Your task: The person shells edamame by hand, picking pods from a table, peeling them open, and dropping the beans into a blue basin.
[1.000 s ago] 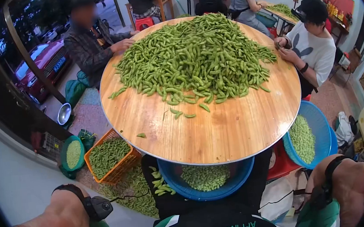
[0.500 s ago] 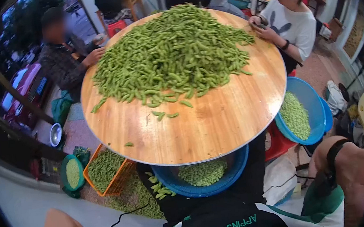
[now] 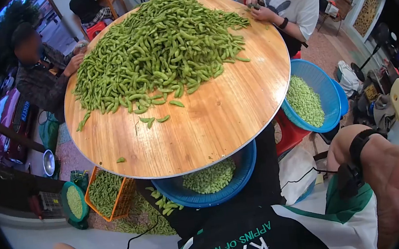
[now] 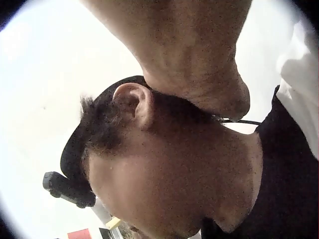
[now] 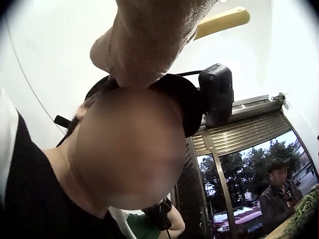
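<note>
Both hands are raised to the head, which wears a dark cap with a camera. In the left wrist view the left hand [image 4: 197, 55] reaches behind the ear, its heel at the back of the head. The right hand [image 5: 147, 42] is at the cap's front [image 5: 182, 94] in the right wrist view. Fingers of both are hidden. Nothing held shows. In the head view a large pile of green soybean pods [image 3: 162, 50] lies on the round wooden table [image 3: 200, 129]. Beneath its near edge, a blue basin [image 3: 207, 201] between the legs holds shelled beans [image 3: 210, 177].
A second blue basin [image 3: 329, 81] of shelled beans stands at the right. At left are an orange crate [image 3: 120, 201] of pods and a green basin [image 3: 65, 206]. People sit at the table's left [image 3: 41, 75] and right [image 3: 294, 5]. A cable [image 3: 129, 243] hangs at lower left.
The head view has shifted, so the table and basins sit further left and higher in it. The left wrist has dropped towards the bottom edge, while the right arm stays at lower right.
</note>
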The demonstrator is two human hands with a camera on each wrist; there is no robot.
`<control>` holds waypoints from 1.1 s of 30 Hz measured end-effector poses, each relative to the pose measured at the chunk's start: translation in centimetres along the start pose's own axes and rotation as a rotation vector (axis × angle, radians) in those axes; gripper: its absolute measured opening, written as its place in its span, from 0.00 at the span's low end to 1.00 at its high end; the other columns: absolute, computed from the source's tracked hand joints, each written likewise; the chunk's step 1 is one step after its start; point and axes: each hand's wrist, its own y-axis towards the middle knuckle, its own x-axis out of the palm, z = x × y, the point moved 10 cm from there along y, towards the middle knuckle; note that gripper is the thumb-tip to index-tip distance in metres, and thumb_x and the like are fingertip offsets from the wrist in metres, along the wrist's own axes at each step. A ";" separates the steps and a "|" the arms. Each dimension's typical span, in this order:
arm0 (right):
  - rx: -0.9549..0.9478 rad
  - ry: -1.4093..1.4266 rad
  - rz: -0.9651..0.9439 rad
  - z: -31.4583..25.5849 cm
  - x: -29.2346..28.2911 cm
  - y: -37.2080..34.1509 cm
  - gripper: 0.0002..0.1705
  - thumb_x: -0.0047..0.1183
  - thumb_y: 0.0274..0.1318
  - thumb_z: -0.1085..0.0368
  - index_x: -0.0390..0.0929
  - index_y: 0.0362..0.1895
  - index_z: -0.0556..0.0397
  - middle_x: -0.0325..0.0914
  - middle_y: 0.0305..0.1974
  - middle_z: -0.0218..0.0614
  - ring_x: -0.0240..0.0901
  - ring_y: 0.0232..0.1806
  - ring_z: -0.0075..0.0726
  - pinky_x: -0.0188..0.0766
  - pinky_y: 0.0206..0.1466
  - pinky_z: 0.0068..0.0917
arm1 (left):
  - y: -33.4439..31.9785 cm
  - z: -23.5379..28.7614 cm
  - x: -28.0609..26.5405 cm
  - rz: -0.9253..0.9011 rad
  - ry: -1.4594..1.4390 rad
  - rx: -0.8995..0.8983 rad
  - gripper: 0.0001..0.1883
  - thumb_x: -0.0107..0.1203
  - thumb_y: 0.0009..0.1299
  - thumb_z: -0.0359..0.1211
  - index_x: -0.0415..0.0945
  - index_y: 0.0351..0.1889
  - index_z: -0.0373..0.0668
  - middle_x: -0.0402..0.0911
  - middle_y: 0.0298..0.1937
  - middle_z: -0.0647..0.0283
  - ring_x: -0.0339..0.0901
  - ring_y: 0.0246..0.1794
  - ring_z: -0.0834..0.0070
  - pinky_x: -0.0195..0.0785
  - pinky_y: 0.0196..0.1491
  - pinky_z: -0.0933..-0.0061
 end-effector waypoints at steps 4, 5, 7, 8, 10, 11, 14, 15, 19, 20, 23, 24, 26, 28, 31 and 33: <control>0.010 -0.023 0.000 0.1 -0.2 0.0 0.21 0.50 0.63 0.58 0.66 0.52 0.60 0.71 0.37 0.40 0.69 0.25 0.28 0.70 0.28 0.27 | 0.1 -0.7 0.3 0.016 -0.026 -0.008 0.17 0.44 0.71 0.37 0.68 0.47 0.30 0.73 0.48 0.49 0.69 0.49 0.58 0.59 0.53 0.58; 0.009 -0.025 0.005 0.2 -0.3 -0.2 0.21 0.50 0.63 0.58 0.66 0.53 0.60 0.71 0.37 0.40 0.70 0.25 0.28 0.70 0.28 0.27 | 0.0 -0.8 0.3 0.013 -0.027 -0.006 0.17 0.44 0.71 0.37 0.68 0.47 0.30 0.73 0.48 0.49 0.69 0.49 0.58 0.59 0.54 0.58; 0.001 -0.041 0.011 0.5 -0.3 -0.4 0.21 0.50 0.63 0.59 0.66 0.53 0.60 0.72 0.37 0.40 0.70 0.25 0.28 0.70 0.28 0.27 | -0.3 -0.6 0.2 0.017 -0.033 0.007 0.17 0.44 0.71 0.37 0.69 0.47 0.30 0.73 0.48 0.49 0.69 0.49 0.58 0.59 0.54 0.58; -0.003 -0.036 0.013 0.4 -0.4 -0.5 0.21 0.50 0.63 0.59 0.66 0.53 0.60 0.72 0.37 0.40 0.70 0.25 0.28 0.70 0.28 0.27 | -0.6 -0.5 0.3 0.023 -0.044 0.008 0.17 0.44 0.71 0.37 0.69 0.47 0.30 0.73 0.48 0.49 0.69 0.49 0.58 0.59 0.54 0.58; -0.001 -0.042 0.028 0.6 -0.7 -0.7 0.21 0.51 0.63 0.59 0.66 0.53 0.61 0.72 0.38 0.40 0.70 0.25 0.28 0.70 0.28 0.27 | -0.8 -1.0 0.5 0.021 -0.041 -0.003 0.17 0.44 0.71 0.37 0.69 0.47 0.30 0.73 0.48 0.49 0.69 0.50 0.58 0.59 0.55 0.57; -0.009 -0.042 0.034 0.5 -1.0 -0.6 0.22 0.51 0.63 0.59 0.66 0.54 0.61 0.72 0.38 0.40 0.70 0.25 0.28 0.70 0.29 0.27 | -0.8 -1.0 0.5 0.022 -0.041 -0.002 0.17 0.44 0.71 0.37 0.69 0.47 0.30 0.73 0.48 0.49 0.69 0.50 0.58 0.59 0.55 0.57; -0.030 -0.043 0.052 -0.1 -1.5 -0.5 0.22 0.51 0.63 0.59 0.66 0.54 0.61 0.72 0.38 0.41 0.71 0.25 0.28 0.71 0.29 0.27 | -1.2 -1.2 0.7 0.037 -0.044 -0.007 0.17 0.44 0.71 0.37 0.69 0.46 0.30 0.73 0.48 0.49 0.70 0.50 0.57 0.58 0.56 0.57; -0.021 -0.045 0.060 -0.1 -1.7 -0.5 0.22 0.51 0.63 0.59 0.66 0.54 0.61 0.72 0.38 0.41 0.71 0.26 0.28 0.71 0.29 0.27 | -1.2 -1.4 0.8 0.040 -0.045 -0.010 0.17 0.44 0.71 0.37 0.69 0.46 0.30 0.73 0.48 0.49 0.70 0.50 0.57 0.58 0.56 0.57; 0.023 -0.070 0.149 0.9 -2.4 -1.7 0.23 0.51 0.63 0.60 0.65 0.55 0.61 0.73 0.39 0.41 0.71 0.26 0.28 0.71 0.29 0.27 | -0.9 -1.1 1.0 0.039 -0.054 -0.002 0.17 0.44 0.71 0.37 0.69 0.46 0.30 0.73 0.48 0.49 0.70 0.51 0.57 0.58 0.57 0.56; 0.057 -0.086 0.193 1.6 -2.8 -2.6 0.23 0.51 0.62 0.60 0.65 0.55 0.62 0.73 0.39 0.41 0.72 0.26 0.28 0.71 0.29 0.27 | -0.8 -0.9 1.1 0.037 -0.050 0.003 0.17 0.44 0.71 0.36 0.69 0.46 0.30 0.73 0.48 0.49 0.70 0.51 0.57 0.58 0.57 0.56; 0.342 -0.135 0.344 5.4 -3.6 -6.2 0.23 0.51 0.62 0.60 0.65 0.56 0.62 0.73 0.39 0.41 0.72 0.26 0.28 0.72 0.30 0.27 | -0.1 -0.5 1.4 0.007 -0.016 0.007 0.17 0.45 0.71 0.36 0.69 0.46 0.29 0.73 0.48 0.49 0.70 0.51 0.57 0.58 0.58 0.56; 0.489 -0.123 0.356 7.5 -3.0 -7.8 0.23 0.51 0.62 0.60 0.65 0.56 0.62 0.73 0.39 0.41 0.72 0.26 0.28 0.72 0.30 0.27 | -0.5 0.0 1.5 -0.019 0.007 0.012 0.17 0.45 0.71 0.36 0.69 0.46 0.29 0.73 0.48 0.49 0.70 0.52 0.57 0.58 0.58 0.56; 0.789 -0.011 0.250 11.7 -0.3 -11.0 0.24 0.52 0.62 0.60 0.65 0.56 0.62 0.74 0.40 0.42 0.72 0.26 0.29 0.72 0.30 0.27 | -2.3 0.2 1.5 -0.118 0.151 -0.069 0.17 0.45 0.71 0.36 0.69 0.46 0.29 0.73 0.48 0.49 0.70 0.52 0.57 0.58 0.59 0.55; 0.988 0.149 0.114 14.8 2.8 -14.0 0.23 0.46 0.63 0.67 0.60 0.60 0.62 0.72 0.43 0.40 0.71 0.31 0.25 0.70 0.35 0.23 | -8.6 -10.1 6.8 -0.314 0.168 -0.448 0.14 0.49 0.69 0.32 0.72 0.46 0.30 0.76 0.45 0.52 0.74 0.46 0.61 0.66 0.52 0.61; 1.281 0.324 0.057 17.6 6.8 -21.1 0.22 0.41 0.62 0.71 0.61 0.60 0.60 0.73 0.41 0.36 0.69 0.33 0.21 0.67 0.35 0.19 | -21.7 -20.5 15.1 -0.705 0.109 -0.813 0.09 0.55 0.60 0.29 0.75 0.38 0.37 0.78 0.35 0.51 0.79 0.34 0.62 0.70 0.37 0.66; 1.476 0.387 0.069 18.0 9.0 -24.9 0.20 0.40 0.62 0.71 0.63 0.59 0.59 0.74 0.40 0.34 0.69 0.31 0.19 0.65 0.31 0.17 | -29.1 -22.0 18.8 -0.921 0.235 -0.653 0.12 0.56 0.61 0.35 0.76 0.41 0.43 0.77 0.45 0.56 0.76 0.48 0.61 0.67 0.45 0.52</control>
